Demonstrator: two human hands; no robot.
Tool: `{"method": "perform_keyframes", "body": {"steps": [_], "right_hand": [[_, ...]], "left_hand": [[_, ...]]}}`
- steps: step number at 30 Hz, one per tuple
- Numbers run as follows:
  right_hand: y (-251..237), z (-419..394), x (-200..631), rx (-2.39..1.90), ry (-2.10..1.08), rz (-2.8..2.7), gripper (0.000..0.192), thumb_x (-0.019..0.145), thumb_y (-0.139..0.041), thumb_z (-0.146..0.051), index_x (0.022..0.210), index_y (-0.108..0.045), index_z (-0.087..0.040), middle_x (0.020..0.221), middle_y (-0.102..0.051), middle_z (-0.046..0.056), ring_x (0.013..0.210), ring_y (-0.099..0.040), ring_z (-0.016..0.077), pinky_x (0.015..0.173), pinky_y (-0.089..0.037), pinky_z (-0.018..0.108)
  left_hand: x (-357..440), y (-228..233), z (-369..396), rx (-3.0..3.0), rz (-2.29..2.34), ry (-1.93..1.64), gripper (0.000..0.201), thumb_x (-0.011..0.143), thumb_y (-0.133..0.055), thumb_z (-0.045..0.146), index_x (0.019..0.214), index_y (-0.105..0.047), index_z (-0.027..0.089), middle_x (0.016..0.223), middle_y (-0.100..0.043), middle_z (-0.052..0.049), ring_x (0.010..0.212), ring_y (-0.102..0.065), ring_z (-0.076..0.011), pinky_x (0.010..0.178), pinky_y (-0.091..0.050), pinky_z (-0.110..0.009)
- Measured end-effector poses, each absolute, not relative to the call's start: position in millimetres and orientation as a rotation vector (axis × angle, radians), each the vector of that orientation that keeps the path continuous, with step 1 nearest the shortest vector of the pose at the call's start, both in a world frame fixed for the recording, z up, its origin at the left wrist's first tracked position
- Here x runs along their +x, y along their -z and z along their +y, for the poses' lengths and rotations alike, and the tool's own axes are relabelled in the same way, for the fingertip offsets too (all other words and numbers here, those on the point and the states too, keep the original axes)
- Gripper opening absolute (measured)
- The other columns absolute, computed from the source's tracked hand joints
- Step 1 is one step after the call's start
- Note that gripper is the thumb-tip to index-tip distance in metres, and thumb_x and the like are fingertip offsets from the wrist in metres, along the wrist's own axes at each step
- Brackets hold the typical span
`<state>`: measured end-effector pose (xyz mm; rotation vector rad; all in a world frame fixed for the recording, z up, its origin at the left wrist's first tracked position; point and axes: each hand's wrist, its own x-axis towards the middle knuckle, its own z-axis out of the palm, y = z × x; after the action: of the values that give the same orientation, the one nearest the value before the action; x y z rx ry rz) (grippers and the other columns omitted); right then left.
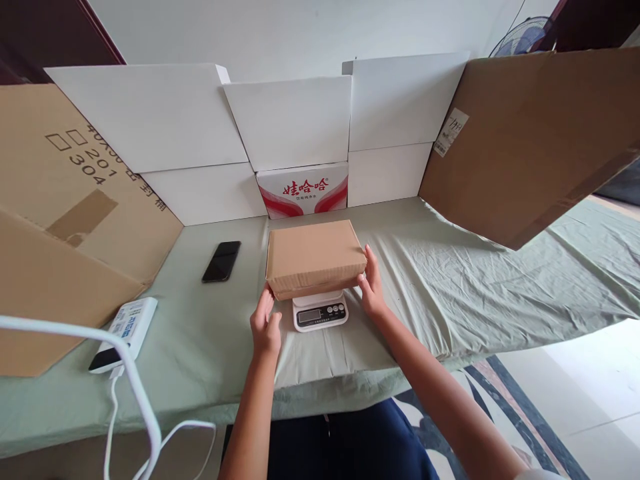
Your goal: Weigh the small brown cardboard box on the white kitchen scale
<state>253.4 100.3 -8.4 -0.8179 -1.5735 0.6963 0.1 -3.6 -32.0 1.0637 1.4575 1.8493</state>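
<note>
While box [315,259] rests on scale [320,311] at tabletop [450,280] centre, both hands flank it. Left hand [265,327] fingers loosely spread, tips at box's lower left corner; right hand [371,283] flat against right side, fingers together. Phone [221,261] left, power bank [125,333] nearer edge. Step judged: weighing, box being steadied. Next move calls for hands clear of box so display reads true.

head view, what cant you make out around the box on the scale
- Scale display: too small to read.
- Scale platform: hidden under the cardboard box.
- Left hand fingertips: behind the box corner, contact unclear.
- Power bank label: too small.
- Phone screen: dark.
</note>
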Motion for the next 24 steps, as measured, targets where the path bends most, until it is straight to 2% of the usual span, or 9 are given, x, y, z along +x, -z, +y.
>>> {"method": "perform_keyframes", "body": {"steps": [7,15,19,24], "right_hand": [[3,97,254,-0.809,-0.741,-1.563,0.069,0.1,-0.045,-0.066,0.16,-0.037,-0.033,0.162,-0.044,0.011,0.149,-0.047,0.0341,0.117,-0.047,0.055],[-47,144,234,-0.619,-0.766,-1.577,0.065,0.102,-0.046,-0.064,0.16,-0.036,-0.037,0.168,-0.041,0.005,0.152,-0.046,0.0319,0.123,-0.043,0.052],[-32,187,216,-0.685,-0.786,-1.584,0.077,0.099,-0.046,-0.07,0.162,-0.032,-0.029,0.166,-0.043,0.009,0.149,-0.048,0.0322,0.123,-0.043,0.052],[-1,205,210,-0.721,-0.809,-1.537,0.081,0.096,-0.049,-0.072,0.16,-0.034,-0.026,0.167,-0.041,0.01,0.155,-0.04,0.0309,0.129,-0.033,0.05]], "left_hand": [[-2,29,-4,1.063,1.416,-1.819,0.069,0.073,-0.063,0.028,0.141,-0.064,0.015,0.145,-0.066,-0.018,0.143,-0.055,-0.0387,0.121,-0.043,-0.053],[-29,-23,58,1.136,1.25,-1.894,0.055,0.07,-0.061,0.026,0.124,-0.07,0.018,0.132,-0.073,-0.016,0.136,-0.062,-0.036,0.119,-0.044,-0.054],[-33,-9,103,1.079,1.286,-1.888,0.058,0.063,-0.064,0.031,0.12,-0.07,0.019,0.132,-0.072,-0.016,0.137,-0.06,-0.0365,0.12,-0.043,-0.053],[-36,21,121,1.047,1.3,-1.803,0.06,0.063,-0.064,0.033,0.122,-0.069,0.02,0.134,-0.07,-0.016,0.139,-0.058,-0.0349,0.121,-0.041,-0.051]]}}
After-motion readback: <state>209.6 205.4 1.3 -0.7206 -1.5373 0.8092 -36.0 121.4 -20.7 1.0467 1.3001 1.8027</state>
